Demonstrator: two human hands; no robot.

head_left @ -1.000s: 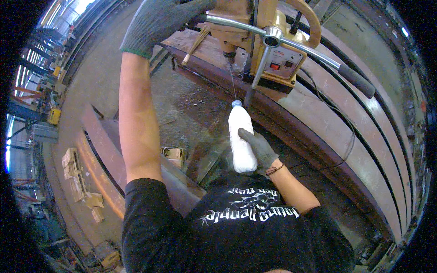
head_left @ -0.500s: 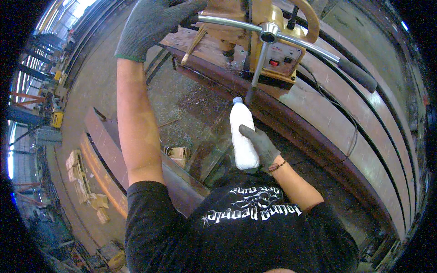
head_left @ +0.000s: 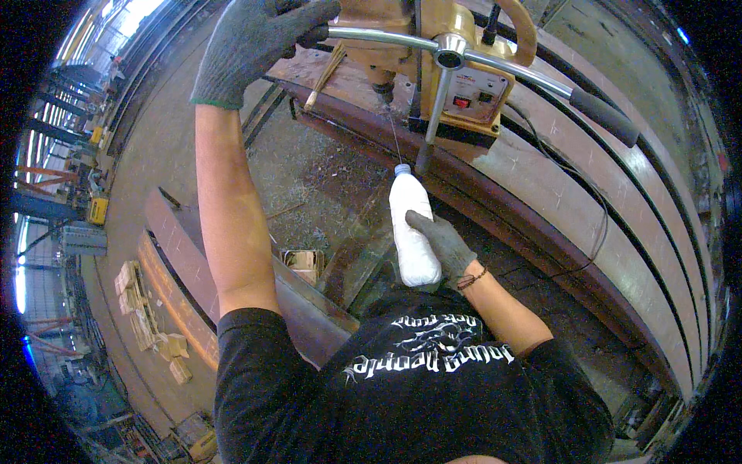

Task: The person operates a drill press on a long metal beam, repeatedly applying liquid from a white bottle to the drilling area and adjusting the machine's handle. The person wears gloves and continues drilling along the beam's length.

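Observation:
My left hand (head_left: pixel 251 50), in a grey knit glove, is closed round the end of a chrome feed lever (head_left: pixel 379 36) on a yellow magnetic drill (head_left: pixel 464 85). My right hand (head_left: pixel 442 241), also gloved, grips a plastic bottle (head_left: pixel 412 224) full of white liquid, its bluish cap pointing at the drill. A thin stream (head_left: pixel 396 138) runs from that cap towards the drill's chuck (head_left: pixel 382 83). The drill stands on a rusty steel beam (head_left: pixel 371 143). Where the cutter meets the steel is too small to make out.
A wooden-handled brush (head_left: pixel 325 76) lies on the beam left of the chuck. Another lever arm with a black grip (head_left: pixel 607 117) sticks out right. A black cable (head_left: pixel 568 174) trails over parallel steel beams. Metal chips litter the floor; wooden blocks (head_left: pixel 139 309) lie at left.
The thin stream from the bottle shows clearly now. The drill and my left hand sit slightly further left in view; both grips are the same.

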